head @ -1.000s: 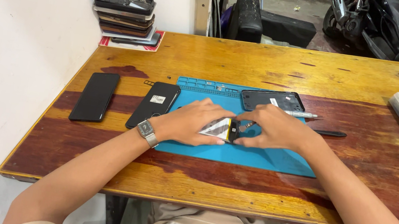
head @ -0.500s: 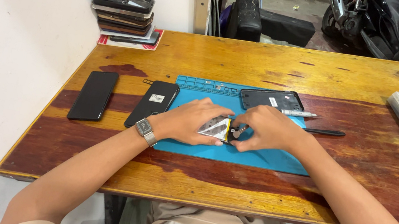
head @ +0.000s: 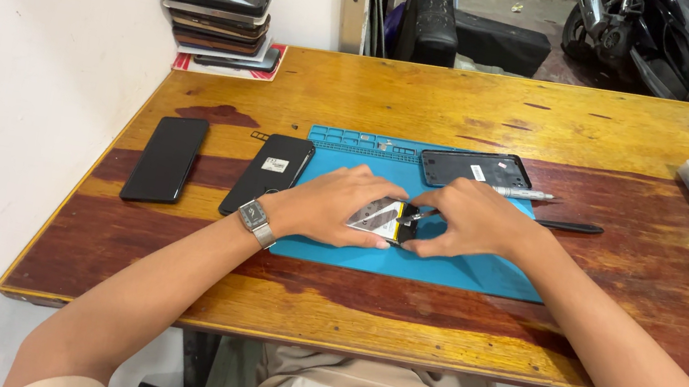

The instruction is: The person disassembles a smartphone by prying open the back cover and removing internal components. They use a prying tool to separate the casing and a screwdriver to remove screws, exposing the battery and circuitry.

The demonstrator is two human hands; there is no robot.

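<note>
Both hands on the opened phone (head: pixel 384 218) over the blue mat (head: pixel 479 275): left hand (head: pixel 333 206) grip steadies it, right hand (head: pixel 473 223) grip pinches a thin tool (head: pixel 420 216). Looks like mid-teardown. Back cover (head: pixel 473 169) lies just beyond; next wants fine, steady prying.

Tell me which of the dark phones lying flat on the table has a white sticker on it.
The phone straddling the left edge of the blue mat. The other phone, further left near the wall, is plain black.

Both hands (head: pixel 401 216) on opened phone (head: pixel 382 218) — blue mat (head: pixel 407 263)

back cover (head: pixel 475 169) and pen (head: pixel 523 193) just beyond, bare mat (head: pixel 479 275) nearer
</note>
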